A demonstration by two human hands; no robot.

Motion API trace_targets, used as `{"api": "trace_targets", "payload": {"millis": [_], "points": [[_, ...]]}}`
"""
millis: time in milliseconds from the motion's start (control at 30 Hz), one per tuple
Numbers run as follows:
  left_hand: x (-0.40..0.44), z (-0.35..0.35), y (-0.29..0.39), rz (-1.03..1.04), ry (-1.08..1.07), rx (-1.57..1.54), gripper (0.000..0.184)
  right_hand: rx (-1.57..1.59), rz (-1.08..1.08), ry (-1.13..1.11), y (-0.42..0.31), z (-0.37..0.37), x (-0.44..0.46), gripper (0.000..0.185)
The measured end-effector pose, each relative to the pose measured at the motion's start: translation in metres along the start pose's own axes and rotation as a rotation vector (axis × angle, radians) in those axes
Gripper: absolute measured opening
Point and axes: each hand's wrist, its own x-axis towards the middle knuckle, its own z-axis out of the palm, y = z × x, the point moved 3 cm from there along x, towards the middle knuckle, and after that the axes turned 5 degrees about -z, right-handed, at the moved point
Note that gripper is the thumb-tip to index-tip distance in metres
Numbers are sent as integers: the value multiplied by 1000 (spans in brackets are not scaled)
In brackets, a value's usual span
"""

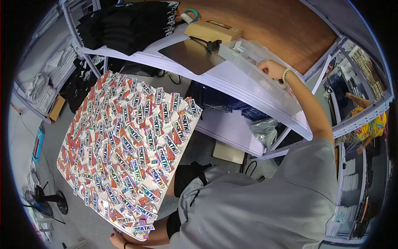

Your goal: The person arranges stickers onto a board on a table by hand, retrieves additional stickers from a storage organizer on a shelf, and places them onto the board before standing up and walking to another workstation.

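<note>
My right hand (273, 69), with a beaded bracelet at the wrist, reaches into a clear plastic bin (232, 58) on the shelf. Its fingers are curled, and whatever they hold is hidden. At the bottom edge of the view is my left hand (118, 239), wearing a dark wristband. It lies close to the lower edge of a white board (182, 155) with rounded corners; its grip does not show clearly. Many shiny holographic stickers (124, 151) with block lettering cover the board. My bare legs pass beneath it.
On the shelf (178, 62) are black folded garments (124, 27), a dark flat sheet (190, 54), a cardboard box (213, 31) and a tape roll (189, 15). Bagged clothing (264, 130) lies below. A fan (45, 199) stands left. Another person (369, 120) is at right.
</note>
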Motion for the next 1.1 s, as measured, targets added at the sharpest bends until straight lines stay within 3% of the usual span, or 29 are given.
{"api": "trace_targets", "payload": {"millis": [33, 100, 233, 300, 333, 400, 500, 600, 900, 967, 1000, 1033, 1067, 1100], "points": [[2, 3, -3, -15, 2, 4, 56, -4, -4, -8, -8, -2, 0, 25], [2, 2, -3, -26, -9, 6, 56, 23, 207, -50, -25, -7, -3, 27], [-2, 0, 1, -14, -7, 32, 55, 57, 199, -31, -15, -3, -2, 28], [3, 4, -1, -11, -23, 22, 54, 35, 286, -161, -14, -2, -1, 25], [3, 4, -2, 1, -33, 14, 54, 32, 279, -167, -6, 0, 0, 25], [-4, 1, 0, -4, 3, 20, 54, -54, -20, -128, 9, 6, 4, 25], [-8, -3, 2, -26, -29, 10, 54, 36, 55, -25, 4, 5, -1, 20], [0, 3, -3, -10, -93, 12, 55, 29, 176, -116, -7, -1, 1, 26], [-5, 1, 3, -18, -79, 5, 55, 87, 162, -157, -27, -10, -3, 28], [-10, 0, 6, 12, -34, -25, 54, 75, 36, -68, 22, -7, 0, 21], [-10, 1, 1, 23, 9, -60, 54, 44, -58, 115, 5, -21, -11, 20], [1, 13, -13, 59, 89, -120, 46, -303, 295, 215, -51, -41, -22, 20], [-21, -4, -6, 168, 167, -281, 35, -559, 371, 287, -102, -59, -28, 17], [-40, -22, -2, 201, 210, -373, 27, -615, 100, 560, -132, -67, -39, 17]]}}
